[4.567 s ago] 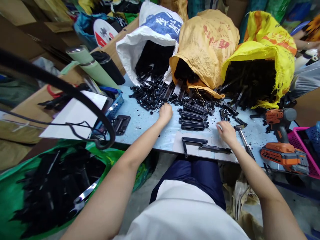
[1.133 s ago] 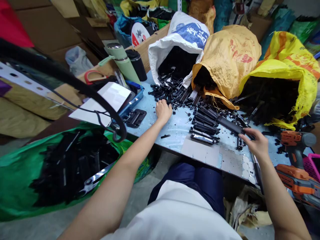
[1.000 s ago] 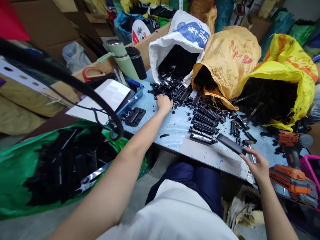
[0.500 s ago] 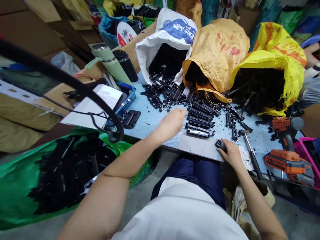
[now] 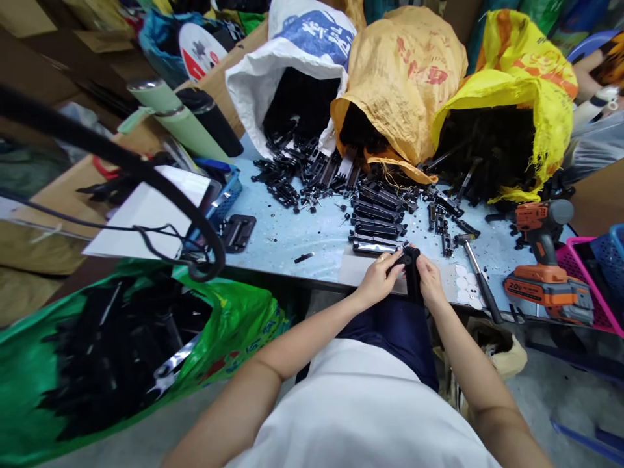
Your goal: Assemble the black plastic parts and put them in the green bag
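Close to my body, at the table's front edge, both hands meet on a long black plastic part (image 5: pixel 413 276). My left hand (image 5: pixel 380 278) pinches its upper end from the left, fingers closed. From the right, my right hand (image 5: pixel 429 279) grips the same part with thumb and fingers. Just beyond my hands lies a row of similar black parts (image 5: pixel 377 229), side by side, the nearest with a shiny strip. Under my hands is a grey pad (image 5: pixel 348 270). A hammer (image 5: pixel 480 276) and several white discs (image 5: pixel 467 286) lie right of my right hand.
White (image 5: pixel 244 81), orange (image 5: pixel 404 78) and yellow sacks (image 5: pixel 556 123) spill black parts at the back. An orange cordless drill (image 5: pixel 546 279) lies at right. A green bag (image 5: pixel 234 312) of black parts stands lower left, a black cable (image 5: pixel 160 185) above it. Another person's arm (image 5: pixel 587 78) shows far right.
My left hand has come right and down from beside the row to the black part at my right hand. That part now points toward me. The view has shifted slightly.
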Demonstrator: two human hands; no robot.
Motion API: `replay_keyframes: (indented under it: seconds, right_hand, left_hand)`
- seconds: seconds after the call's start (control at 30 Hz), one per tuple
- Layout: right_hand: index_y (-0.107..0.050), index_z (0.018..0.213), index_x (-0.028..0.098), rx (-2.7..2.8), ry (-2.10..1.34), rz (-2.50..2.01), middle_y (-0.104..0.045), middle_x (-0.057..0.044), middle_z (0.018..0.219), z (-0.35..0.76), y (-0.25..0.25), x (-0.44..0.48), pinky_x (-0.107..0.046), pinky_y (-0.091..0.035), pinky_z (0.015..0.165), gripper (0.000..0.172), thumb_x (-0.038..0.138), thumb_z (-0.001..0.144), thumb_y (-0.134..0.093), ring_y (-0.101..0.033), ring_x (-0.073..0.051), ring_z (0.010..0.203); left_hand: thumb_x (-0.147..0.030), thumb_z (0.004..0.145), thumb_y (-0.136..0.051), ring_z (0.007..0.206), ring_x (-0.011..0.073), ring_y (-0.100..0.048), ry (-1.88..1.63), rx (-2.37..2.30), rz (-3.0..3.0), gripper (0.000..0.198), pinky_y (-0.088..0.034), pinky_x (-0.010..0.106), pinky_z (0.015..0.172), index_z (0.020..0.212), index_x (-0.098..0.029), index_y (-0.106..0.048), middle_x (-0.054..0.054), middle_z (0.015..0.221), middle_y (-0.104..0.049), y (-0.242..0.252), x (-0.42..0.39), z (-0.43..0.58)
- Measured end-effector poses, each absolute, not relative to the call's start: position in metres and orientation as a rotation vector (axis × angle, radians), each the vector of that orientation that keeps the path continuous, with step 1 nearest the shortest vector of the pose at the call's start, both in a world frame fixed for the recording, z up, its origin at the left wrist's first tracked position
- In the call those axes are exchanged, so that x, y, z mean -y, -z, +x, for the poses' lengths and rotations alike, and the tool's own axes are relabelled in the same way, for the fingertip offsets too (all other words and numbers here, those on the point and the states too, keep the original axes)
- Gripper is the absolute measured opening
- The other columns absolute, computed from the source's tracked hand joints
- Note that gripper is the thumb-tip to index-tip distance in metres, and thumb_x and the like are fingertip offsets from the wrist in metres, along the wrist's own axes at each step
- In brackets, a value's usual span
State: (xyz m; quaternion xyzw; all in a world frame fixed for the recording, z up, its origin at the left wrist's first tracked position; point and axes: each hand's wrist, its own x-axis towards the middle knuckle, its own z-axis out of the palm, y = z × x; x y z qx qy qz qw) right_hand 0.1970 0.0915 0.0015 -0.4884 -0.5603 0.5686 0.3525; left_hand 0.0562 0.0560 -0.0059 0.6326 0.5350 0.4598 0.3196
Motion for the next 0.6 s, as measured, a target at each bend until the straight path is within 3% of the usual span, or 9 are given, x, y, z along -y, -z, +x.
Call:
replay_keyframes:
  seconds: [0.13, 0.23, 0.3, 0.43, 0.5, 0.6]
  right_hand:
    - [-0.050, 0.126, 0.022, 1.896, -1.305, -1.065, -0.061, -0.004, 0.091, 0.210, -0.009, -0.103, -0.026, -0.050, 0.053, 0.059, 0.058, 0.080, -0.044, -0.055, -0.011, 0.057]
    - [-0.048, 0.128, 0.022, 2.320, -1.024, -0.877, -0.060, -0.007, 0.098, 0.224, -0.022, -0.115, -0.029, -0.050, 0.070, 0.050, 0.047, 0.084, -0.046, -0.059, -0.014, 0.077]
    - [-0.048, 0.127, 0.021, 2.573, -0.825, -0.789, -0.060, -0.009, 0.105, 0.230, -0.028, -0.118, -0.034, -0.047, 0.081, 0.046, 0.038, 0.085, -0.049, -0.057, -0.018, 0.093]
    - [-0.059, 0.114, 0.022, 2.997, -0.578, -0.700, -0.062, -0.009, 0.108, 0.241, -0.026, -0.109, -0.048, -0.032, 0.097, 0.040, 0.011, 0.078, -0.047, -0.052, -0.022, 0.106]
    - [-0.063, 0.105, 0.024, 3.102, -0.560, -0.700, -0.061, -0.006, 0.112, 0.249, -0.022, -0.101, -0.051, -0.026, 0.101, 0.044, 0.003, 0.073, -0.042, -0.048, -0.023, 0.113]
    - [-0.066, 0.099, 0.024, 2.974, -0.490, -1.055, -0.059, -0.006, 0.116, 0.255, -0.019, -0.095, -0.046, -0.034, 0.097, 0.042, 0.004, 0.075, -0.038, -0.048, -0.022, 0.112]
  left_hand:
    - [-0.029, 0.087, -0.044, 0.082, 0.0173, -0.058, -1.128, -1.509, 1.750, 0.035, -0.049, 0.031, 0.078, 0.119, -0.018, -0.055, 0.007, 0.091, -0.061, -0.002, -0.052, 0.052]
    - [-0.028, 0.087, -0.046, 0.080, 0.0170, -0.059, -1.033, -1.560, 1.795, 0.033, -0.049, 0.030, 0.076, 0.116, -0.019, -0.058, 0.006, 0.088, -0.061, -0.001, -0.051, 0.040]
    - [-0.027, 0.087, -0.045, 0.084, 0.0178, -0.059, -1.037, -1.622, 1.771, 0.031, -0.049, 0.030, 0.078, 0.113, -0.019, -0.060, 0.006, 0.090, -0.062, 0.004, -0.052, 0.029]
    - [-0.026, 0.089, -0.042, 0.090, 0.0183, -0.058, -1.146, -1.734, 1.649, 0.031, -0.047, 0.031, 0.082, 0.113, -0.017, -0.059, 0.008, 0.093, -0.061, 0.014, -0.051, 0.008]
    - [-0.028, 0.089, -0.042, 0.089, 0.0178, -0.058, -1.150, -1.726, 1.618, 0.031, -0.047, 0.031, 0.081, 0.114, -0.016, -0.059, 0.007, 0.092, -0.061, 0.019, -0.047, 0.005]
    - [-0.028, 0.089, -0.043, 0.087, 0.0169, -0.059, -1.147, -1.678, 1.576, 0.032, -0.047, 0.030, 0.080, 0.115, -0.017, -0.058, 0.007, 0.093, -0.059, 0.022, -0.041, 0.009]
